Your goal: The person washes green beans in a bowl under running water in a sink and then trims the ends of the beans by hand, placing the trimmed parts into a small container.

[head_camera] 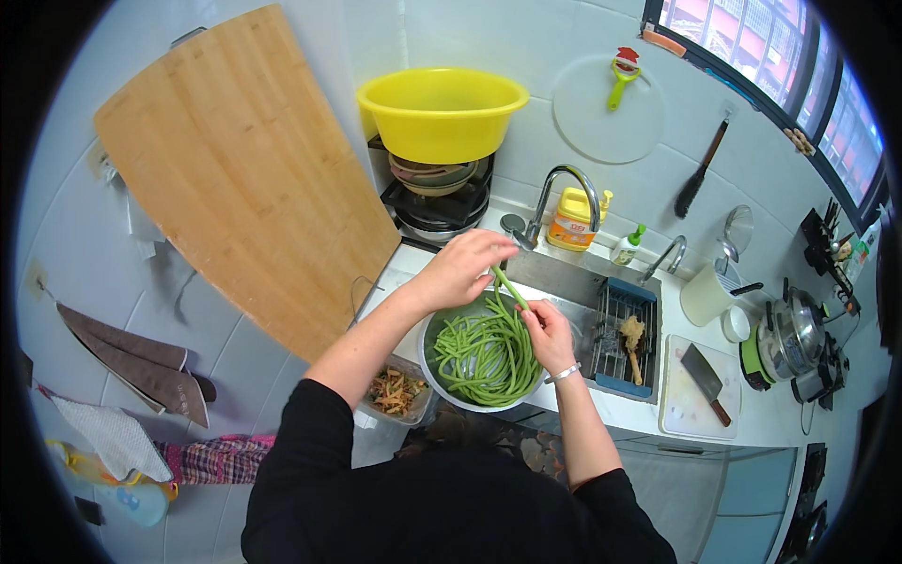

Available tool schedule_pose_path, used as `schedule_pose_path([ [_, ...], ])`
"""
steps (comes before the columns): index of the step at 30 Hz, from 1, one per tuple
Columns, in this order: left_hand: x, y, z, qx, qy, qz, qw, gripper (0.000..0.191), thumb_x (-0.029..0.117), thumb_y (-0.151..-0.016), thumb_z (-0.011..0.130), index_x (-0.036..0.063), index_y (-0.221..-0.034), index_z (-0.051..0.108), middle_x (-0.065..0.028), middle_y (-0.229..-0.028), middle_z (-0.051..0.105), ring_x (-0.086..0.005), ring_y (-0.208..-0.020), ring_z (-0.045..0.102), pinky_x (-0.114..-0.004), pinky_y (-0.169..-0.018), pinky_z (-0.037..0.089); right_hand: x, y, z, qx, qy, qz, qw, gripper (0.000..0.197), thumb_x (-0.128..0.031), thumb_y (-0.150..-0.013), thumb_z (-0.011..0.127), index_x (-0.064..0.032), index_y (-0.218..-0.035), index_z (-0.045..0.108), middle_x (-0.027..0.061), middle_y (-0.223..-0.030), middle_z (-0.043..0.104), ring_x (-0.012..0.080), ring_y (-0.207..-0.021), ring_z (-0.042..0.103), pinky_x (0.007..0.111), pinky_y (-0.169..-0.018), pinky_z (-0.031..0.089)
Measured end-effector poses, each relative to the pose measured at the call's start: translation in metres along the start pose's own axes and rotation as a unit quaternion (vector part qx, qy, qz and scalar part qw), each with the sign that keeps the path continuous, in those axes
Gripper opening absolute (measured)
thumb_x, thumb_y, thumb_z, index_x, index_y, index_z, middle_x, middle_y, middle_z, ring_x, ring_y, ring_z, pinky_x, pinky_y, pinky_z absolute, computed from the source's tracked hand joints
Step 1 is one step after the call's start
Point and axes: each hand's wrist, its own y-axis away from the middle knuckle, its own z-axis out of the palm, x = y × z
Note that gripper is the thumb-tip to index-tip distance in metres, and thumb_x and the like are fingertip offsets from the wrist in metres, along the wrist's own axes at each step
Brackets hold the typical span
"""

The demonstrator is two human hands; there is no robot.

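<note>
Long green beans [486, 352] lie coiled in a metal basin [429, 370] at the front edge of the counter. My right hand [551, 337] is above the basin's right side, with a green bean [510, 287] pinched between thumb and fingers. The bean slants up and left towards my left hand [471, 266]. My left fingers are stretched out around the bean's upper end; whether they grip it is hidden. Behind my hands is a steel sink [546, 271].
A drying rack [613, 331] with a brush sits in the sink under a faucet [564, 173]. Right of it, a cleaver [701, 374] lies on a white cutting board [680, 416]. A plastic container of scraps [396, 391] stands lower left. A large wooden board [246, 176] leans at left.
</note>
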Motion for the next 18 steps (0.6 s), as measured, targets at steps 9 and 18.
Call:
schedule_pose_path([
  [9, -0.029, 0.039, 0.017, -0.220, -0.271, 0.077, 0.934, 0.014, 0.019, -0.071, 0.055, 0.0065, -0.078, 0.054, -0.0083, -0.065, 0.052, -0.0232, -0.060, 0.053, -0.034, -0.055, 0.041, 0.007, -0.007, 0.023, 0.009, 0.037, -0.034, 0.999, 0.013, -0.011, -0.083, 0.053, 0.0009, -0.086, 0.058, 0.0148, -0.074, 0.056, 0.0285, -0.066, 0.054, 0.035, -0.060, 0.042],
  [18, -0.080, 0.061, 0.041, 0.049, 0.257, -0.376, 0.889, 0.017, 0.018, -0.084, 0.047, 0.0031, -0.077, 0.052, -0.0019, -0.064, 0.054, -0.0105, -0.057, 0.050, -0.028, -0.052, 0.042, 0.003, 0.000, 0.034, -0.048, 0.085, 0.020, 0.995, 0.014, -0.016, -0.085, 0.048, -0.0019, -0.084, 0.052, 0.0182, -0.080, 0.056, 0.0360, -0.075, 0.054, 0.042, -0.064, 0.042],
])
